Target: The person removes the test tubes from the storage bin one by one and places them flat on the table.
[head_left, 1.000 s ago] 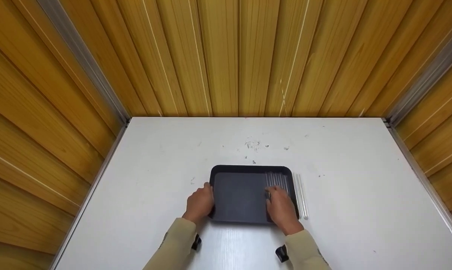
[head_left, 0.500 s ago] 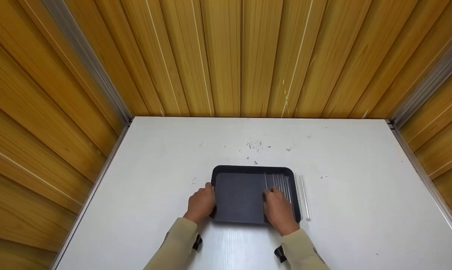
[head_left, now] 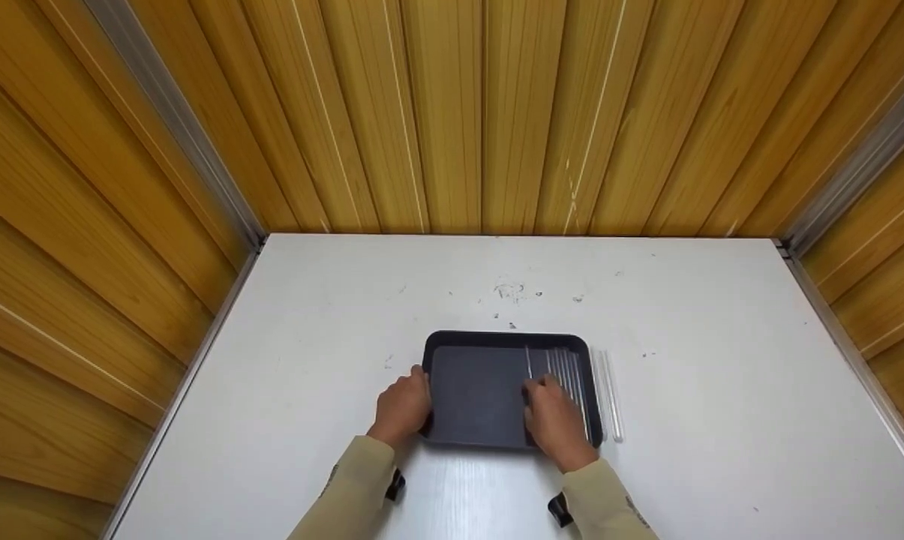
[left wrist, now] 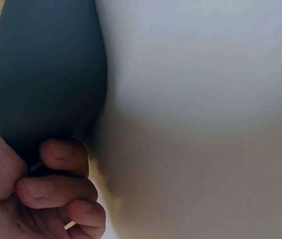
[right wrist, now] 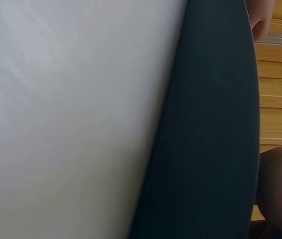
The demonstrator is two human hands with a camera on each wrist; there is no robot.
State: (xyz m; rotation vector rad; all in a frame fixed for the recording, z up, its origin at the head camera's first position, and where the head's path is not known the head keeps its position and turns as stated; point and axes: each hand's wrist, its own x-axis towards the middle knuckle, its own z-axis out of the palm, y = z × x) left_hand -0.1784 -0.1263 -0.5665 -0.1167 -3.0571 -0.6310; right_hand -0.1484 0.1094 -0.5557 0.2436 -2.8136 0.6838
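Note:
A dark grey rectangular tray [head_left: 482,390] lies on the white table, its side wall filling much of both wrist views. My left hand [head_left: 404,405] grips the tray's left edge; in the left wrist view its fingers [left wrist: 56,191] curl at the tray's corner. Inside the tray, my right hand [head_left: 555,420] pinches a thin clear rod [head_left: 529,361] whose far end shows beyond the fingertips. Several clear rods [head_left: 569,369] lie side by side along the tray's right part, partly hidden by that hand. In the right wrist view the tray wall hides the right hand's fingertips.
Outside the tray, against its right side, clear rods [head_left: 611,397] lie lengthwise on the white table [head_left: 707,420]. Wood-patterned panels [head_left: 452,112] enclose the table at the back and both sides. Dark marks spot the tabletop behind the tray.
My right hand has shifted slightly left, and one clear rod now stands apart from the row in the tray. My left hand keeps its grip on the tray edge.

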